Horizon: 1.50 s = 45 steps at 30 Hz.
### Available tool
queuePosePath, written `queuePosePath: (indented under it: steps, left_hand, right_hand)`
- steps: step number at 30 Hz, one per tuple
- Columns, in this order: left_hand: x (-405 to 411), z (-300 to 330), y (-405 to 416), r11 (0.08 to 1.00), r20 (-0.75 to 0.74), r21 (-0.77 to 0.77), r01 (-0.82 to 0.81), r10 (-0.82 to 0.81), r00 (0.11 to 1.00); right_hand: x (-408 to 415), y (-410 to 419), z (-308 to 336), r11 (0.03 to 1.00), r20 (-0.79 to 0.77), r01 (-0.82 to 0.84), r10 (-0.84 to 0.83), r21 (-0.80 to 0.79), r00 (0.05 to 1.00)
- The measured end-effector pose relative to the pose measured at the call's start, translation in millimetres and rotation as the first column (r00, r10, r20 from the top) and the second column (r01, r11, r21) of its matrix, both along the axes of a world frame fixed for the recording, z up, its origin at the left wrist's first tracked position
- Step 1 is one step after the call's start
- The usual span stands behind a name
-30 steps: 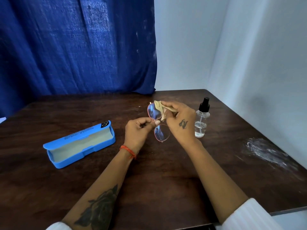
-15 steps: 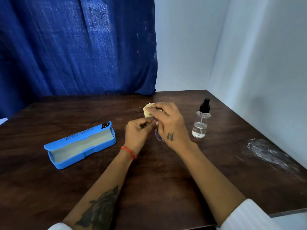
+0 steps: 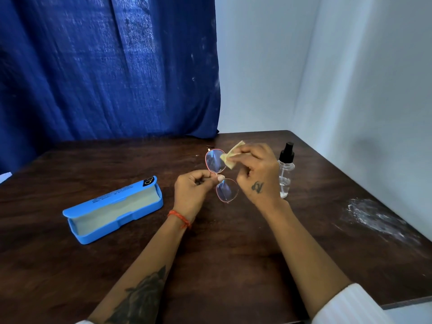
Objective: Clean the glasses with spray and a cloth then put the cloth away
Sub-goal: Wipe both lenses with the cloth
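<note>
Dark wood counter (image 3: 233,265), blue curtain behind. Left hand (image 3: 194,190) is pinching the glasses (image 3: 221,175) at the bridge, just left of the spray bottle (image 3: 285,170). Right hand (image 3: 258,174) grip is pinching the cloth (image 3: 230,156) against the far lens. Best practice: light circular wiping, both faces, bridge held steady.

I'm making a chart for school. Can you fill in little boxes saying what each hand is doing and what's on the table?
left hand: pinches the glasses at the bridge
right hand: holds the cloth against the far lens
spray bottle: upright on the table, right of the hands
blue case: open, on the left
cloth put away: not yet
</note>
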State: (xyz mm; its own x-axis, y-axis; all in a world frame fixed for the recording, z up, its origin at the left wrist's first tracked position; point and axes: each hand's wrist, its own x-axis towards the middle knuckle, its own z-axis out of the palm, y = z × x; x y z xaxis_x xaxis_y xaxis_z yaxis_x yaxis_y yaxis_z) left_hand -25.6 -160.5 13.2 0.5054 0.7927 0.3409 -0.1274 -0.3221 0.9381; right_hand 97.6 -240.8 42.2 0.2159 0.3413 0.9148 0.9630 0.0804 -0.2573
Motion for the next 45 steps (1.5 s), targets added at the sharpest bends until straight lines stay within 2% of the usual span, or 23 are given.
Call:
queuePosePath:
  steps: [3, 6, 8, 12, 16, 18, 20, 23, 26, 28, 30, 32, 34, 36, 38, 45]
  left_hand:
    - [0, -2, 0, 1.000, -0.013, 0.030, -0.003, 0.003, 1.000]
    - [1, -6, 3, 0.995, -0.046, 0.087, -0.040, 0.045, 0.998]
    - [0, -6, 3, 0.992, -0.058, 0.120, -0.046, 0.053, 0.997]
    - [1, -3, -3, 0.995, -0.021, 0.102, -0.005, 0.007, 1.000]
    - [0, -1, 0, 0.998, -0.017, 0.061, -0.015, 0.016, 1.000]
    - [-2, -1, 2, 0.998, -0.013, 0.052, -0.030, 0.030, 0.999]
    - [-3, -1, 5, 0.998, 0.014, 0.032, -0.048, 0.047, 0.999]
    - [-3, 0, 9, 0.999, 0.059, 0.001, -0.047, 0.046, 0.997]
    - [-4, 0, 14, 0.997, 0.099, -0.065, -0.039, 0.046, 0.994]
    - [-5, -1, 17, 0.994, 0.115, -0.092, -0.053, 0.064, 0.991]
    - [-7, 0, 20, 0.992, 0.136, -0.114, -0.051, 0.066, 0.988]
    - [-8, 0, 22, 0.992, 0.156, -0.121, -0.024, 0.043, 0.987]
    - [-9, 0, 23, 0.992, 0.157, -0.124, 0.002, 0.017, 0.987]
    - [-11, -1, 23, 0.992, 0.157, -0.124, 0.040, -0.020, 0.987]
    - [-13, -1, 24, 0.991, 0.165, -0.106, 0.084, -0.065, 0.984]
    - [-21, 0, 26, 0.989, 0.205, -0.099, 0.112, -0.090, 0.975]
  right_hand:
    - [-10, 1, -1, 0.999, 0.076, -0.015, 0.012, 0.040, 0.997]
    - [-25, 7, -7, 0.989, 0.256, -0.101, 0.127, -0.113, 0.958]
    - [-24, 8, -8, 0.982, 0.250, -0.100, 0.139, -0.162, 0.958]
    - [-15, 7, -6, 0.996, 0.092, -0.035, 0.043, -0.078, 0.995]
    - [-15, 8, -4, 0.996, -0.179, -0.058, 0.044, -0.072, 0.983]
    - [-11, 7, -2, 0.982, -0.361, -0.153, 0.104, -0.107, 0.927]
    - [-5, 5, 1, 0.962, -0.506, -0.203, 0.086, -0.182, 0.859]
    - [5, 2, 4, 0.970, -0.597, -0.157, 0.014, -0.187, 0.802]
    - [11, -2, 8, 0.976, -0.687, -0.196, 0.076, -0.097, 0.722]
    - [15, -5, 8, 0.969, -0.696, -0.222, 0.088, -0.105, 0.713]
    - [17, -8, 7, 0.956, -0.668, -0.248, 0.082, -0.156, 0.740]
    - [13, -11, 4, 0.939, -0.574, -0.251, 0.075, -0.235, 0.815]
    - [6, -11, -5, 0.922, -0.384, -0.228, 0.097, -0.314, 0.918]
    - [-2, -10, -16, 0.872, -0.189, -0.199, 0.126, -0.448, 0.974]
    - [-8, -9, -22, 0.823, -0.015, -0.122, 0.136, -0.554, 0.991]
    - [-14, -9, -18, 0.790, 0.356, 0.140, 0.105, -0.597, 0.929]
